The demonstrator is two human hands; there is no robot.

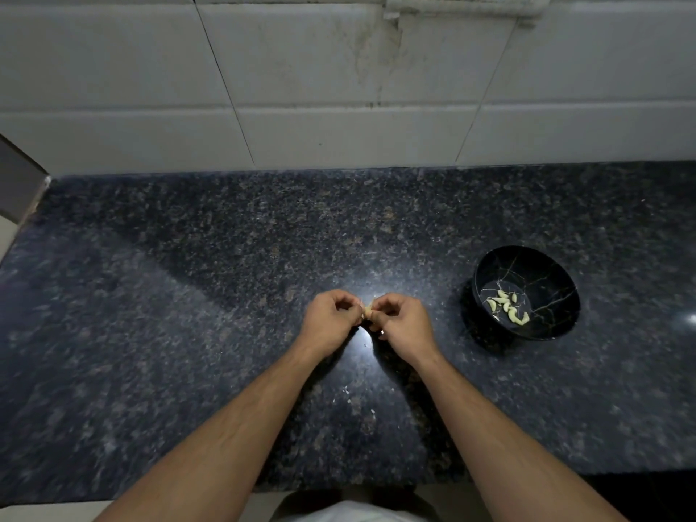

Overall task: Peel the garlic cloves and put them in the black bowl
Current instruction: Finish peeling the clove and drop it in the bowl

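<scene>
My left hand and my right hand meet over the middle of the dark granite counter. Between their fingertips they pinch one small garlic clove, pale and mostly hidden by the fingers. To the right stands the black bowl with gold veining, tilted a little toward me. Several peeled garlic cloves lie at its bottom.
A few small scraps of garlic skin lie on the counter between my forearms. A white tiled wall rises behind the counter. The counter's front edge runs just above my body at the bottom of the view.
</scene>
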